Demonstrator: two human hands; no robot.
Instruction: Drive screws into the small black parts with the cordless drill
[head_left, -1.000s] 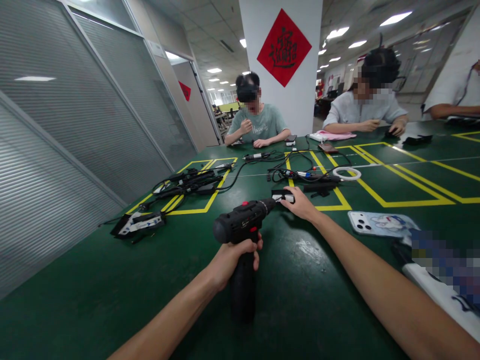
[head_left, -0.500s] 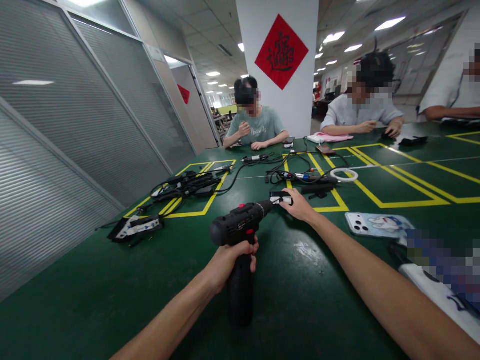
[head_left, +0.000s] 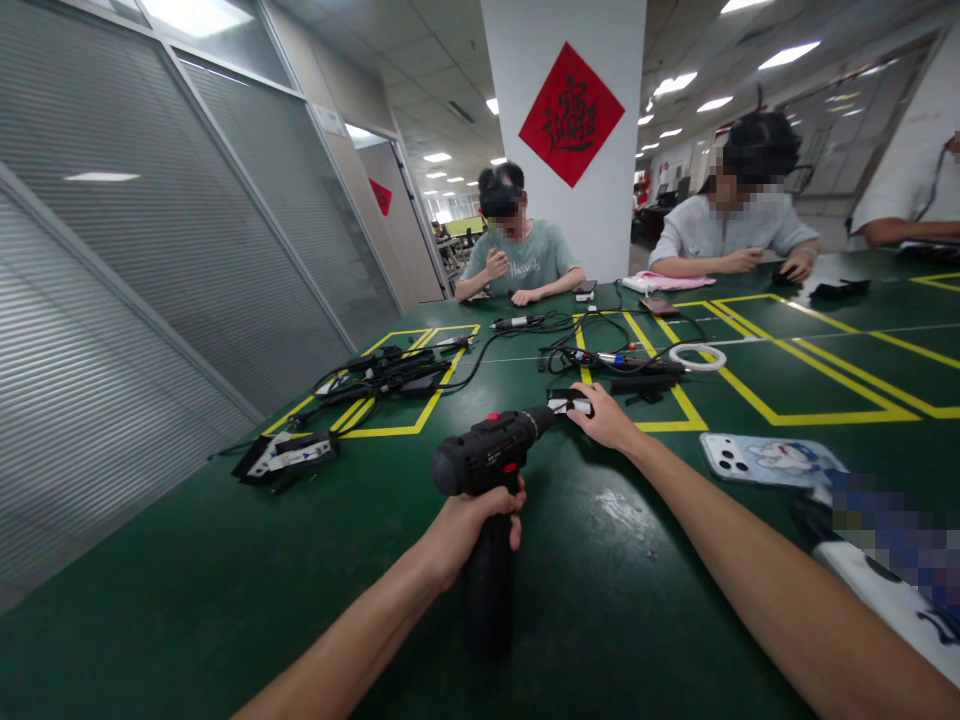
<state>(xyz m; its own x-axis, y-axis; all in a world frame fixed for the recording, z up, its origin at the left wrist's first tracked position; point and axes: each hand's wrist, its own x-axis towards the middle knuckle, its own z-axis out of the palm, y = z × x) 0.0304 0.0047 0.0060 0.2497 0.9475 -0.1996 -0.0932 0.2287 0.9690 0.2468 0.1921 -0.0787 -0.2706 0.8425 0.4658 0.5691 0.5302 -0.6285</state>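
Note:
My left hand is wrapped round the grip of a black cordless drill with red buttons. The drill points forward and to the right. Its tip meets, or comes very near, a small black-and-white part on the table; exact contact is too small to tell. My right hand has its fingers closed on the right side of that part, keeping it against the green table.
Tangled black cables lie at left, near a black-and-white casing. More cables, black pieces and a white ring sit beyond my right hand. A phone rests at right. Two people sit across.
The whole view has shifted slightly, moving everything a little right and down. Both hands keep their holds on the drill and the small part.

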